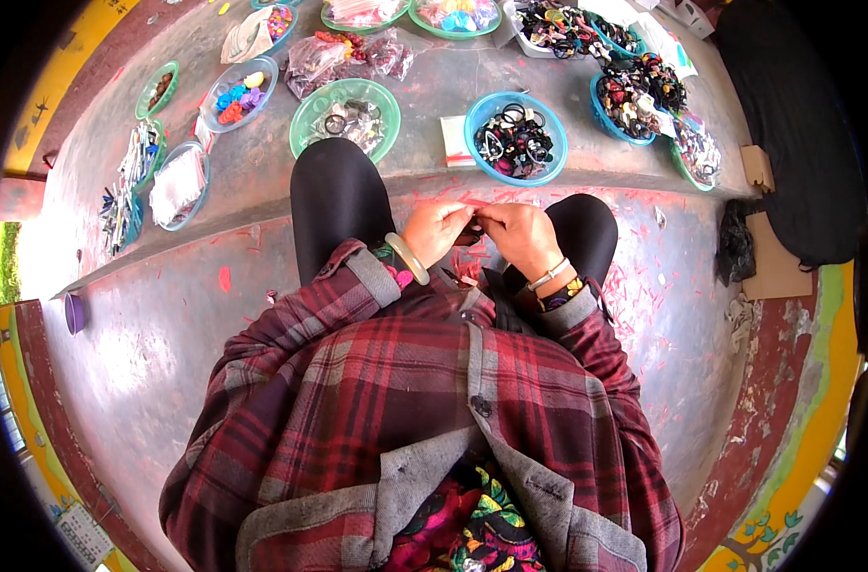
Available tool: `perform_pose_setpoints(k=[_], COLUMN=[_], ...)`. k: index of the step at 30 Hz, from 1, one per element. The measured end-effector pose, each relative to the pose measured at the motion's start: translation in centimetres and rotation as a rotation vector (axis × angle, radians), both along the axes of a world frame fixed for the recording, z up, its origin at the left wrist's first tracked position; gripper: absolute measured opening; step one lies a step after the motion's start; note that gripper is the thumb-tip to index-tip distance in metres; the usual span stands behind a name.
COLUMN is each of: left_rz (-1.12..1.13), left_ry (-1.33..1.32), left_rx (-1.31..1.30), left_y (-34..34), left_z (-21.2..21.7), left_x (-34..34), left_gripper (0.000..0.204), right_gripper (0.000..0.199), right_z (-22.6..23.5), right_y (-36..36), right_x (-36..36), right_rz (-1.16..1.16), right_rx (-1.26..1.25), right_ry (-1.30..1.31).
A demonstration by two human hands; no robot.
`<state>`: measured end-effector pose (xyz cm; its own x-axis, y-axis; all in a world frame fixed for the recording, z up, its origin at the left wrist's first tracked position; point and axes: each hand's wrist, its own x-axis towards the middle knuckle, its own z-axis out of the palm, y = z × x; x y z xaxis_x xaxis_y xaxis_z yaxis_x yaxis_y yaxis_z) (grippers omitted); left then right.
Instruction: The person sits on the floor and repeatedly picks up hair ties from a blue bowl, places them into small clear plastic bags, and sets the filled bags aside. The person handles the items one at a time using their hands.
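Observation:
My left hand (435,231) and my right hand (521,235) meet between my knees, fingertips nearly touching. Both are closed in a pinch. A thin reddish bit shows at the fingertips and something dark hangs just under them, too small to make out. Just beyond my hands stands a blue basket (562,143) of mostly black hair ties (516,141). To its left is a green basket (297,121) with small clear packets and a dark ring (335,124). Red scraps (634,286) litter the floor around my legs.
A low step edge (243,224) runs across in front of my knees. More baskets line the raised floor, including a blue one (208,119) with colourful pieces. Plastic bags (310,65) lie behind. At right are a black bag (736,243) and cardboard (775,257); a purple cup (74,313) stands left.

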<state>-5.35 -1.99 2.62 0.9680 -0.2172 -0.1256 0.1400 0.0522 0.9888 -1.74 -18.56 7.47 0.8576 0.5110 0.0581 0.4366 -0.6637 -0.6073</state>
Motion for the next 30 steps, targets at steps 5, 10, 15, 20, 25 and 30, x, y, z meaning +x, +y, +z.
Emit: perform_pose_setpoints(k=[5, 10, 15, 20, 25, 30], left_rz=[-0.023, -0.028, -0.066, -0.157, -0.191, -0.155], left_ry=[-0.067, -0.024, 0.01, 0.249, 0.227, 0.221], left_rx=[0.114, 0.078, 0.005, -0.421, -0.413, -0.372], left_y=[-0.2, -0.1, 0.1, 0.2, 0.0, -0.2], left_z=[1.0, 0.6, 0.0, 2.2, 1.7, 1.1], left_x=[-0.2, -0.2, -0.1, -0.5, -0.3, -0.4], left_gripper=[0.024, 0.023, 0.025, 0.037, 0.038, 0.037], right_gripper=[0.014, 0.014, 0.015, 0.017, 0.016, 0.018], right_z=[0.1, 0.0, -0.3, 0.0, -0.2, 0.9], right_y=[0.7, 0.9, 0.7, 0.2, -0.1, -0.7], right_x=[-0.2, -0.1, 0.9, 1.2, 1.4, 1.9], right_rz=[-0.172, -0.049, -0.003, -0.03, 0.052, 0.175], right_rx=[-0.007, -0.125, -0.201, 0.002, 0.011, 0.073], right_ry=[0.105, -0.02, 0.143, 0.289, 0.272, 0.587])
